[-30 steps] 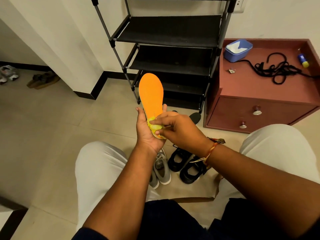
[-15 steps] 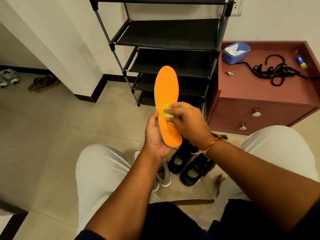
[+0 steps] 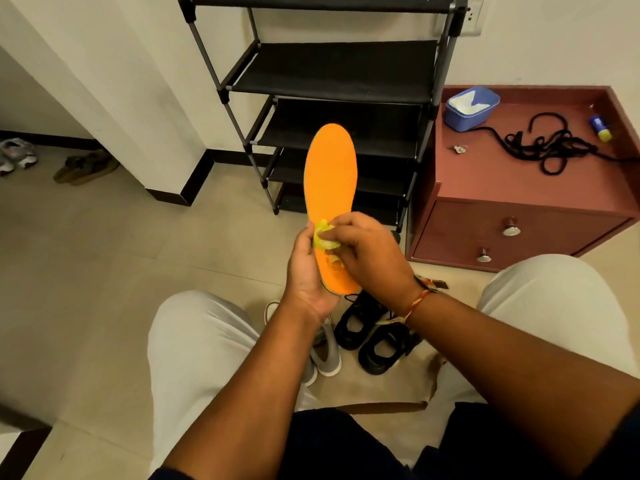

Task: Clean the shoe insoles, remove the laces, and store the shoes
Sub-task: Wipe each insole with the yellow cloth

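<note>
The right hand [image 3: 367,252], pinching the yellow cloth [image 3: 323,237], has slid down the insole [image 3: 330,188]; the left hand [image 3: 306,271] still grips its heel.

I am sitting facing a white plastered wall [image 3: 346,15], which is meeting a pale beige tiled floor [image 3: 86,271] along a black skirting strip [image 3: 194,183]. A white pillar [image 3: 114,109] is projecting from the wall at my left, forming a recess behind it. A black metal-framed rack [image 3: 332,77] with dark fabric shelves is standing against the wall directly ahead. Just beside it on my right, a low reddish-brown cabinet [image 3: 519,188] with a raised rim is showing two drawer fronts, each carrying a metal knob [image 3: 511,227]. A wall socket [image 3: 471,15] is sitting above the rack's right post. Even, soft indoor light is falling across the floor.
</note>
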`<act>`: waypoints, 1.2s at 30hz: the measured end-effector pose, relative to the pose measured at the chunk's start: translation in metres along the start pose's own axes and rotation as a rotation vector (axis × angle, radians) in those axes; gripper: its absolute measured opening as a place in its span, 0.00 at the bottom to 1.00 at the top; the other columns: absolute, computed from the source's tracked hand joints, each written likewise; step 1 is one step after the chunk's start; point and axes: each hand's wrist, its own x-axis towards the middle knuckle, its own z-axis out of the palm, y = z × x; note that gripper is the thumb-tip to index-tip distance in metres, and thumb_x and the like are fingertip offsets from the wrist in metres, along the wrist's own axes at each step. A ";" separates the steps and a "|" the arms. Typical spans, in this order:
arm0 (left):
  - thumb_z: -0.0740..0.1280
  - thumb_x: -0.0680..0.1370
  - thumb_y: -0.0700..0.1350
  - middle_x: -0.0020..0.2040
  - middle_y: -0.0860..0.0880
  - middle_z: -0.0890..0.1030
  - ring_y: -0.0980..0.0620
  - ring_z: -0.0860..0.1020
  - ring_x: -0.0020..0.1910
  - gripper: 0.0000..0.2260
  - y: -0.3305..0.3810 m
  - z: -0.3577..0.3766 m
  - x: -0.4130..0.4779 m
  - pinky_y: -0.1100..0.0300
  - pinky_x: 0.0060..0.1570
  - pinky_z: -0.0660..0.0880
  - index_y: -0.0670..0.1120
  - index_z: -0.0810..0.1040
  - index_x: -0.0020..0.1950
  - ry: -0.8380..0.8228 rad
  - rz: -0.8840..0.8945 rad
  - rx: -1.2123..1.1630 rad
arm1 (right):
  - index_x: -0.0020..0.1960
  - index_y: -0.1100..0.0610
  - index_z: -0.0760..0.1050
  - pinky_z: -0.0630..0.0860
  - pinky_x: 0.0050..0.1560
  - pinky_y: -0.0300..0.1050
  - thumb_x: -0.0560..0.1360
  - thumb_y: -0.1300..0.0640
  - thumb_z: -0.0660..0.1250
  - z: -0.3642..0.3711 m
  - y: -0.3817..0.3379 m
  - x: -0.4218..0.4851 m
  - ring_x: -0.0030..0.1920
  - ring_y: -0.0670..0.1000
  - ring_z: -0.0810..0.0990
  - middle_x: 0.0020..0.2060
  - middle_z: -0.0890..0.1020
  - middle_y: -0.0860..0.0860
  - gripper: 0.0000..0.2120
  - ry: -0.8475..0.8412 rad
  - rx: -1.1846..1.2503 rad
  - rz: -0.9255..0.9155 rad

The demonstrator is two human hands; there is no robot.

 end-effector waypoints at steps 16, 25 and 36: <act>0.57 0.74 0.41 0.48 0.42 0.83 0.43 0.81 0.47 0.17 0.006 -0.004 0.002 0.47 0.54 0.74 0.44 0.83 0.55 -0.099 0.022 0.083 | 0.69 0.53 0.75 0.76 0.62 0.45 0.75 0.59 0.71 -0.017 0.019 0.016 0.63 0.51 0.73 0.65 0.72 0.50 0.22 -0.157 0.035 0.143; 0.52 0.81 0.68 0.59 0.42 0.83 0.44 0.83 0.54 0.32 0.013 -0.002 0.002 0.46 0.59 0.76 0.46 0.78 0.69 -0.076 -0.005 0.150 | 0.65 0.54 0.78 0.78 0.57 0.46 0.73 0.59 0.74 -0.022 0.019 0.014 0.60 0.51 0.76 0.61 0.76 0.51 0.21 -0.147 -0.066 0.081; 0.49 0.76 0.74 0.65 0.35 0.79 0.36 0.77 0.65 0.42 0.009 -0.009 0.005 0.40 0.68 0.72 0.41 0.79 0.65 0.028 0.049 0.065 | 0.59 0.53 0.82 0.76 0.57 0.46 0.74 0.56 0.73 -0.004 -0.019 -0.005 0.53 0.50 0.79 0.53 0.83 0.50 0.14 -0.147 -0.010 -0.012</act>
